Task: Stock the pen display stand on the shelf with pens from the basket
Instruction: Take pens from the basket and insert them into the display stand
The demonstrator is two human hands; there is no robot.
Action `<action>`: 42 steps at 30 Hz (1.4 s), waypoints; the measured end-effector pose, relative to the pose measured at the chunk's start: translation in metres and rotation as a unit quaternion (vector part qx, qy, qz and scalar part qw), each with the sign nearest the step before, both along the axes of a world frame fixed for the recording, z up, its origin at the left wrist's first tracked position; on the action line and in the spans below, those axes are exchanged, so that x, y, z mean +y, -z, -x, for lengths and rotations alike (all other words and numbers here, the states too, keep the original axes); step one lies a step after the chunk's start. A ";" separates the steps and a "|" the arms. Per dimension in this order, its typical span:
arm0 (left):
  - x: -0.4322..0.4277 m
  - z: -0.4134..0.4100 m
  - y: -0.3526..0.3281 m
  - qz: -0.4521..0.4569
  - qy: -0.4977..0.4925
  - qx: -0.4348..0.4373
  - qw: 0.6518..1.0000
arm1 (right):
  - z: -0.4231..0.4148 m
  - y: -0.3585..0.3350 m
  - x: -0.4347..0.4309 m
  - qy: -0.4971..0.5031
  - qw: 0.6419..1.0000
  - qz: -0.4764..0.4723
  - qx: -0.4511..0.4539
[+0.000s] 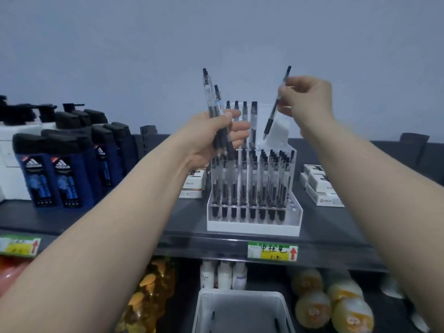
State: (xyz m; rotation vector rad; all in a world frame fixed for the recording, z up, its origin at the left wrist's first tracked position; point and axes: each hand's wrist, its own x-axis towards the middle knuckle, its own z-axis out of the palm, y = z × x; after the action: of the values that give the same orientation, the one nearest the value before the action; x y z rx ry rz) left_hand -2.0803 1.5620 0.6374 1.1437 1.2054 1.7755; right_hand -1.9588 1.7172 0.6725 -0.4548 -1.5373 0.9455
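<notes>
A clear tiered pen display stand (254, 221) sits on the dark shelf (134, 219), most of its holes filled with black-tipped clear pens. My left hand (211, 138) grips a bundle of pens (211, 102) upright, just left of the stand's back rows. My right hand (305, 99) pinches a single pen (276, 104) tilted, tip down, above the stand's back right corner. The white basket (240, 311) is at the bottom centre, below the shelf, with a few pens visible inside.
Blue shower-gel bottles (55, 174) crowd the shelf at left. Small white boxes (319, 186) lie right of the stand, and more (193, 183) behind my left wrist. A price label (272, 253) is on the shelf edge. Bottles and yellow jars (334, 301) fill the lower shelf.
</notes>
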 end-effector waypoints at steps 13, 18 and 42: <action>0.027 0.005 -0.012 0.019 0.012 -0.001 1.000 | 0.034 0.020 0.040 0.027 0.994 -0.006 -0.109; 0.032 0.007 -0.008 0.025 0.036 0.016 0.999 | 0.035 0.027 0.041 0.038 0.984 -0.026 -0.170; 0.047 0.004 -0.013 0.047 0.113 0.053 0.991 | 0.014 0.000 -0.014 -0.166 0.972 -0.052 -0.159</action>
State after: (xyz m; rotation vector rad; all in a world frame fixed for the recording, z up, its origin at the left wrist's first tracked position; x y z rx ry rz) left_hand -2.0840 1.6085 0.6508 1.2782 1.1579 1.4904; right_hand -1.9730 1.7027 0.6729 -0.2871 -1.9884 1.0786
